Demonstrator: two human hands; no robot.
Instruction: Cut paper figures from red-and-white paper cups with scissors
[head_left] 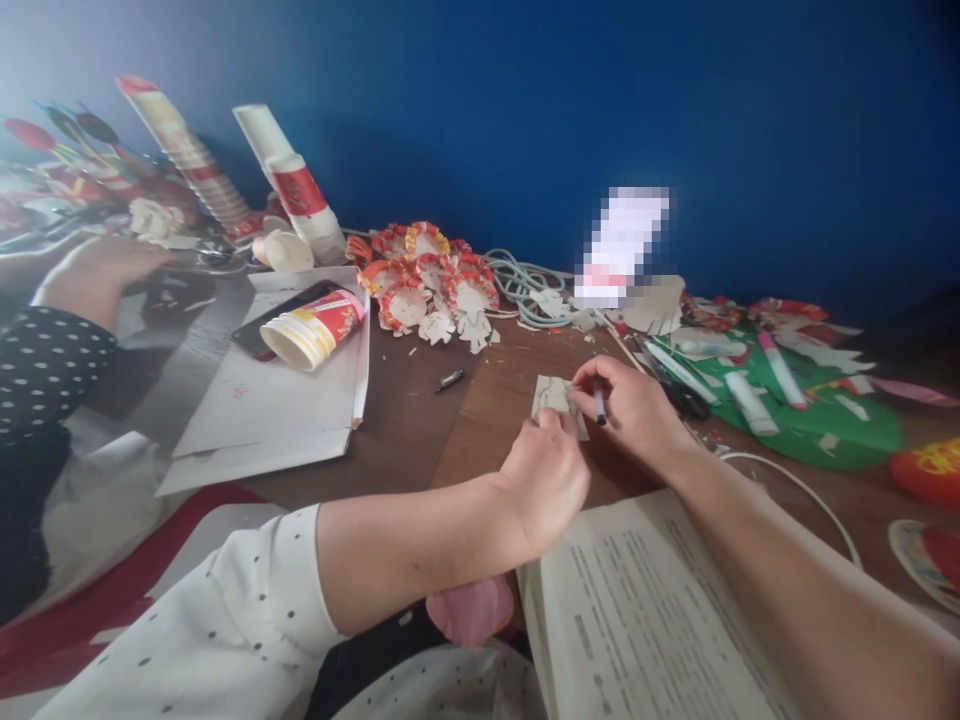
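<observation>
A small piece of white paper (551,392) with dark marks on it lies on the brown table ahead of me. My left hand (546,475) rests at its near edge, fingers curled down onto it. From the other side, my right hand (634,408) has a dark pen (599,402) tucked between its fingers, tip pointing down. Its thumb and forefinger meet at the paper's right edge. A black pen cap (450,380) lies apart to the left. Closer to me, an open book (645,600) with printed pages sits below both wrists.
Left stand paper cups (311,330) on a phone and white folder (262,420), beside cup stacks (300,195). Cut-paper flowers (431,280) and a coiled cable (521,285) lie behind. Right are markers (780,370) on a green disc (847,425). Another person's hand (101,270) is at far left.
</observation>
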